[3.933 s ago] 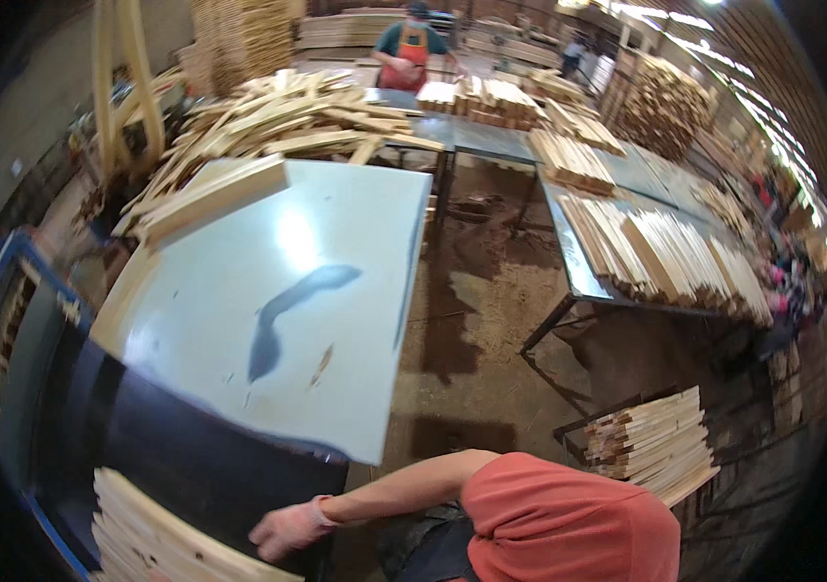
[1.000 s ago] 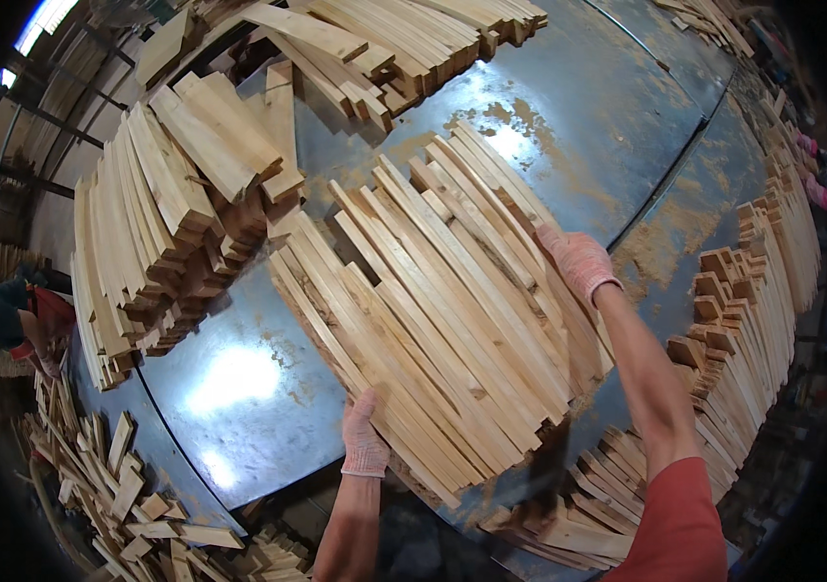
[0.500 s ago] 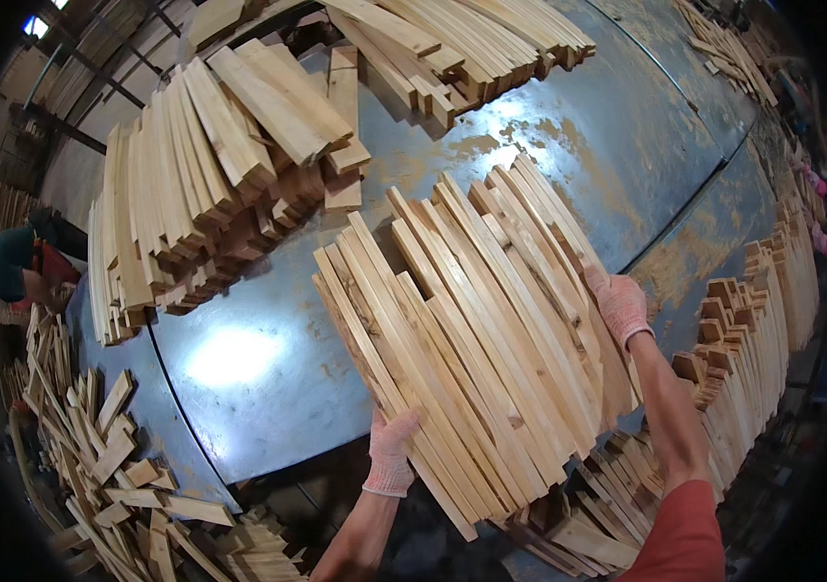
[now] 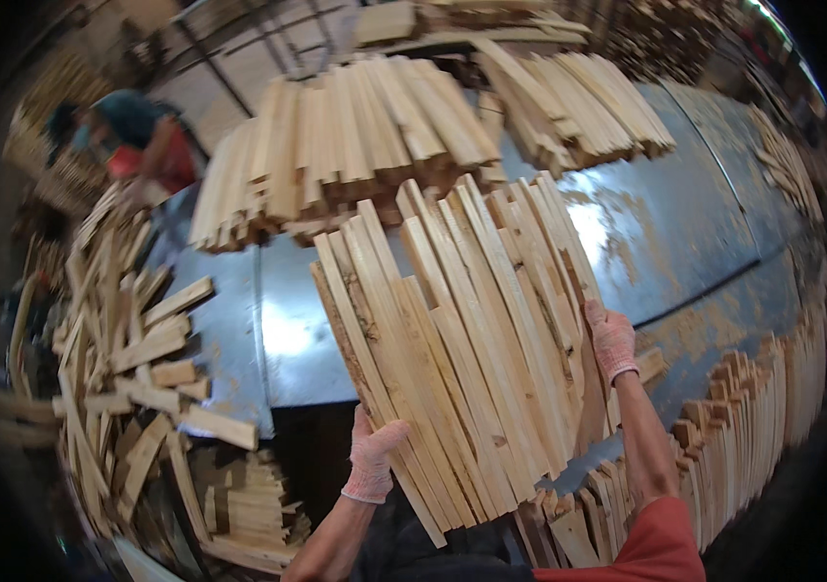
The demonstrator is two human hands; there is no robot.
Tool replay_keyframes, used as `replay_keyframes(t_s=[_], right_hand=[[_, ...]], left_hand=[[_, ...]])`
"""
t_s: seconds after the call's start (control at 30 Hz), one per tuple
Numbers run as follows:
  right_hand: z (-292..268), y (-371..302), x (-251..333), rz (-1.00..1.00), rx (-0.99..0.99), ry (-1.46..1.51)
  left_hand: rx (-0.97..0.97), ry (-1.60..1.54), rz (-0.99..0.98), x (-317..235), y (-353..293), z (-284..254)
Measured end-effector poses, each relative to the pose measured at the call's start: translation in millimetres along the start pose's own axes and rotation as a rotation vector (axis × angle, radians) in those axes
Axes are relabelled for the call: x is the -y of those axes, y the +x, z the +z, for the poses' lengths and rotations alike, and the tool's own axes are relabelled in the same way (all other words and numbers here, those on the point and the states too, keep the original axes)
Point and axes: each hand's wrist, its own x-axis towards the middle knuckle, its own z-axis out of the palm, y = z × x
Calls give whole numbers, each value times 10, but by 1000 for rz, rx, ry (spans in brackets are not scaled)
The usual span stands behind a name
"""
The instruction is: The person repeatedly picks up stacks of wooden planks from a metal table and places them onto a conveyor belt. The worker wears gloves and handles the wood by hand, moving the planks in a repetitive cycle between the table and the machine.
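Head view: bundle of wooden slats (image 4: 472, 369) gripped at both sides, just below dial centre.
Gloved left hand (image 4: 373, 458) between six and seven o'clock, right hand (image 4: 612, 341) between three and four; fingers of both clamped on opposite edges, partly hidden. Metal bench (image 4: 690, 233) toward two; stacked slats (image 4: 346, 126) at eleven; loose pieces (image 4: 152, 351) near nine.

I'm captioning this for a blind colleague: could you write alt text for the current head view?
A gloved left hand and right hand grip a broad bundle of pale wooden slats at its two sides. Beyond it, stacked boards lie on a metal table; a jumbled heap of wood pieces is at the left, with another person bending behind it.
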Motion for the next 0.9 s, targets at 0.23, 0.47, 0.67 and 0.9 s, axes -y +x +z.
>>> replay_keyframes(t_s=[0.23, 0.47, 0.67, 0.9], right_hand=[[141, -895, 1325, -507, 37, 248], [524, -3431, 2600, -821, 262, 331], [870, -6558, 3146, -1191, 404, 172], [1651, -9964, 3119, -1599, 617, -64]], left_hand=[[-232, -78, 249, -526, -1578, -816], [-512, -203, 555, -145, -4104, -2369], [-658, -517, 791, 487, -6751, -3414], [-1094, -717, 987, 1320, -9026, -4191]])
